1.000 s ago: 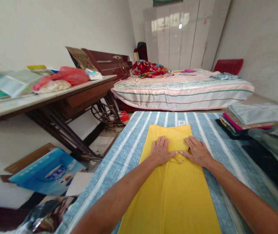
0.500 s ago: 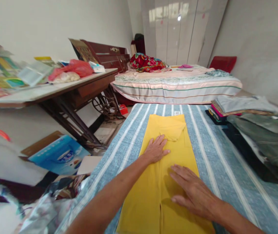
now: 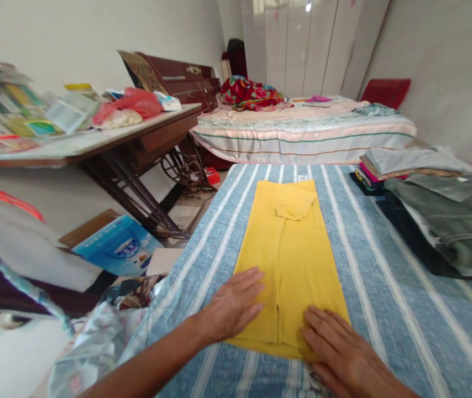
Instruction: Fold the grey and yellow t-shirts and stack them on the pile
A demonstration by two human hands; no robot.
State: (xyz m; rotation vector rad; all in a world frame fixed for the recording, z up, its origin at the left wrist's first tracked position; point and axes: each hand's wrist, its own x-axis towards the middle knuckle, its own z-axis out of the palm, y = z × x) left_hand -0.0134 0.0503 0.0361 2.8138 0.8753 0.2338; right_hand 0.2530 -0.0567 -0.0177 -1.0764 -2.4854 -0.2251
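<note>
A yellow garment (image 3: 289, 254), folded lengthwise into a long panel with a short sleeve turned over near its far end, lies flat on a blue bed cover with white stripes (image 3: 215, 232). My left hand (image 3: 238, 304), fingers outstretched, is over the garment's near left edge; whether it touches the cloth I cannot tell. Flat on the near right corner rests my right hand (image 3: 339, 348), its fingers extended over the hem. Neither hand grips anything.
Folded clothes (image 3: 414, 166) and dark green trousers (image 3: 451, 215) are stacked on the right. At left stands a cluttered sewing-machine table (image 3: 136, 138), with a blue box (image 3: 120, 246) below. Another bed (image 3: 302, 135) lies beyond.
My left hand has come back from the garment's middle toward its near left edge. My right hand has moved down to the near right corner. The near hem now shows.
</note>
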